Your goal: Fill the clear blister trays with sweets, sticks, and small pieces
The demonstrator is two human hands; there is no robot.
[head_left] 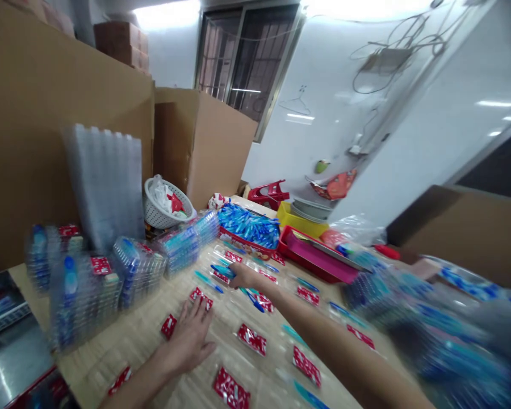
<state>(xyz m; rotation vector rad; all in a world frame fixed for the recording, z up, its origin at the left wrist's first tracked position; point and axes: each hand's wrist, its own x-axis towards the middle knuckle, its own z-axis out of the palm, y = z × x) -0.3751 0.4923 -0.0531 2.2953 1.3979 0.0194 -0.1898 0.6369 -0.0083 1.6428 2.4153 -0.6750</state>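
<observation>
grasping blue pen-like sticks (220, 271), the right hand (242, 276) hovers above the light-brown tabletop (151, 309); the left hand (190, 336), spread flat and clasping nothing, lies partly over a red-and-white packet (207, 303). loose blue sticks (247, 224) fill a red printed box (255, 247) beyond.

Brightly lit from overhead, bleaching to white along the top edge beside the barred window (255, 68). Reflects as pale streaks on the glossy wall (336, 74) and glares off the metal surface (23, 346) at lower left. Dims to brown shade inside the cardboard box (172, 142). Smears heavily over the clear packs (443, 335) at right, softens around the right hand (242, 276), and stretches wide toward the corners.
</observation>
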